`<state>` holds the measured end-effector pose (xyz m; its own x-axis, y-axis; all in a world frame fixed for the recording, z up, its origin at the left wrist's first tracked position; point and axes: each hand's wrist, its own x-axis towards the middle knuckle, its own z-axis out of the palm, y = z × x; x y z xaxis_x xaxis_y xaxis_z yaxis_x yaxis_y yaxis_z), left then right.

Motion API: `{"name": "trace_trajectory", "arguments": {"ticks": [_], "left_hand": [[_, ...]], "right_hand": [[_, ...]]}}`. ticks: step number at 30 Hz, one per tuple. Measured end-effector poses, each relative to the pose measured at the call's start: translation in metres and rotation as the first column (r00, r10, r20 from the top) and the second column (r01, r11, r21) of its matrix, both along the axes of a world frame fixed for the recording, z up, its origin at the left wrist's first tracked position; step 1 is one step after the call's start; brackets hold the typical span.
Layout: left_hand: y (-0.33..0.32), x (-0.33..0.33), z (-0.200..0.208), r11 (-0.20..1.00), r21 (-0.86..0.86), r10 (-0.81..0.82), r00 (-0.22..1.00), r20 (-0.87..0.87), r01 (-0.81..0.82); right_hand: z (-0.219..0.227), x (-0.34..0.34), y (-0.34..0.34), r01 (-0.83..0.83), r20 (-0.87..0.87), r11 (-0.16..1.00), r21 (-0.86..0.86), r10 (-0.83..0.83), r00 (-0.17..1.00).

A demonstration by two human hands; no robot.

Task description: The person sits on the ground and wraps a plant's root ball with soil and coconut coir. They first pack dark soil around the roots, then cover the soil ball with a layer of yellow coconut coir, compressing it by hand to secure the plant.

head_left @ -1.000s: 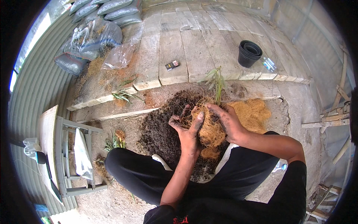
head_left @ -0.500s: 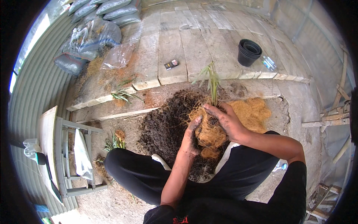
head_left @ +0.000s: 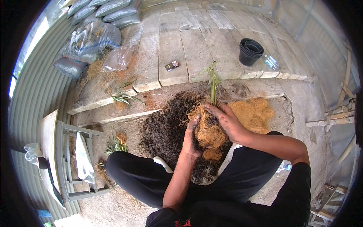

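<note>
Between my palms is a ball of coconut fibre (head_left: pixel 208 130), with a green leafy plant (head_left: pixel 213 85) standing upright out of its top. My left hand (head_left: pixel 192 136) presses the ball's left side, thumb up along the fibre. Around its upper right side curls my right hand (head_left: pixel 227 119), fingers partly hidden behind the ball. Both hands are smeared with dark soil. Below the ball sits a small clump of fibre (head_left: pixel 212 154). A heap of dark soil (head_left: pixel 160 130) spreads under and left of my hands.
Loose coconut fibre (head_left: pixel 252 113) lies to the right. Stacked black pots (head_left: pixel 249 53), a plastic bottle (head_left: pixel 271 62) and a small black box (head_left: pixel 171 66) rest on the raised slabs. Filled sacks (head_left: pixel 94 39) pile up at the far left, above a grey stool (head_left: pixel 77 193). Small plants (head_left: pixel 115 145) lie near my left knee.
The plant and fibre ball have shifted slightly left and tilted a little, my hands moving with them. Both hands keep their hold.
</note>
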<state>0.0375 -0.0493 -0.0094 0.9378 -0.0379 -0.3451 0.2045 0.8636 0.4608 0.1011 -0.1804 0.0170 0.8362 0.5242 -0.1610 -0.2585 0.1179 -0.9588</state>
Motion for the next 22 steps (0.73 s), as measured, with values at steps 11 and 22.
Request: {"name": "trace_trajectory", "arguments": {"ticks": [11, 22], "left_hand": [[0.002, -0.001, 0.007, 0.999, 0.041, 0.001, 0.999, -0.038, 0.001], [0.003, 0.002, -0.002, 0.999, 0.017, 0.028, 0.999, -0.039, -0.027]], "right_hand": [[0.009, 0.000, 0.003, -0.037, -0.031, 0.999, -0.009, 0.037, 0.999], [-0.016, 0.008, -0.005, -0.150, 0.053, 0.988, 0.041, 0.147, 0.988]]}}
